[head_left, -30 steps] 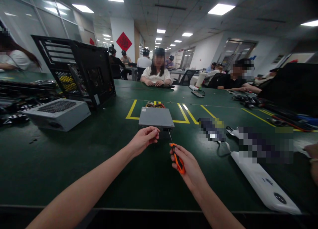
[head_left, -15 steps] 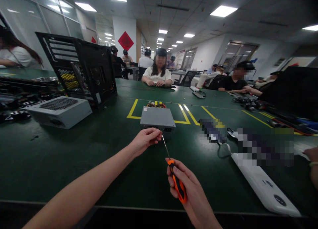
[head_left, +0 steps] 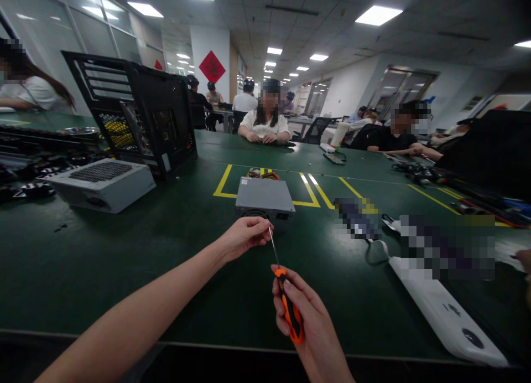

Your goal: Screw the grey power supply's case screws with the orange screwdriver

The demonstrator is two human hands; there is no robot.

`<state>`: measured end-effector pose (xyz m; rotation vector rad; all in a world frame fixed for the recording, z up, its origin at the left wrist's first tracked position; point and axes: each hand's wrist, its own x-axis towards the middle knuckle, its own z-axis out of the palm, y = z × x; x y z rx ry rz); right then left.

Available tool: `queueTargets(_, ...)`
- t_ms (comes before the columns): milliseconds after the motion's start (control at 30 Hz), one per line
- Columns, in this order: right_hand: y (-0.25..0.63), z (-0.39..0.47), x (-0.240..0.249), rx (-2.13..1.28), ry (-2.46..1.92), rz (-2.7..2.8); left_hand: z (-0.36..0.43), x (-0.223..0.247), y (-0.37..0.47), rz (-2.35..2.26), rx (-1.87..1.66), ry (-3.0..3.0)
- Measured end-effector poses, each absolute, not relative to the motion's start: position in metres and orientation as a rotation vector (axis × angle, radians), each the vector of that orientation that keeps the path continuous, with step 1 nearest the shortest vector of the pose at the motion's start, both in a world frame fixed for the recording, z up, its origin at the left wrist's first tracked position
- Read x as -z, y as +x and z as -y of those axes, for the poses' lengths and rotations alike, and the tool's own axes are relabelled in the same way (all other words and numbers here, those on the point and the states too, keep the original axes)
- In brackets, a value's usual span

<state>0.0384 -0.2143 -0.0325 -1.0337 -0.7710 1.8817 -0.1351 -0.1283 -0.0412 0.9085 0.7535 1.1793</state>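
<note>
My right hand [head_left: 313, 316] is wrapped round the orange and black handle of a screwdriver [head_left: 289, 311]. Its thin metal shaft points up and away, towards my left hand [head_left: 248, 236]. The fingertips of that hand are pinched together at the screwdriver's tip; anything between them is too small to make out. Just beyond my left hand, a grey computer power supply unit [head_left: 265, 196] lies on the green table [head_left: 199, 311]. Bundled coloured cables [head_left: 263, 174] show behind it, and its near face is partly hidden by my fingers.
To the left lie a second power supply unit [head_left: 105, 186] and an open black computer case [head_left: 160, 117]. A white elongated device [head_left: 443, 311] with a cable is on the right. Yellow tape [head_left: 226, 181] marks the tabletop. People sit across and around the table.
My right hand and the screwdriver have shifted slightly left, and the shaft stands a little steeper. My left hand stays pinched at the tip. The whole view has moved a little.
</note>
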Motion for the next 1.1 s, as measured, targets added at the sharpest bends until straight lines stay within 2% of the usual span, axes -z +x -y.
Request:
queueTargets(300,0.038,0.210,0.039,-1.911,-0.990,0.721,0.131,0.040,-0.130,-0.869,-1.122,1.043)
queueTargets(733,0.029,0.185,0.046,-1.865,-0.944,0.553,0.124,0.054,-0.128,-0.895,-1.147,0.840)
queueTargets(1100,0.024,0.169,0.044,-1.875,-0.930,0.504,0.121,0.062,-0.131,-1.281,-1.169,1.419)
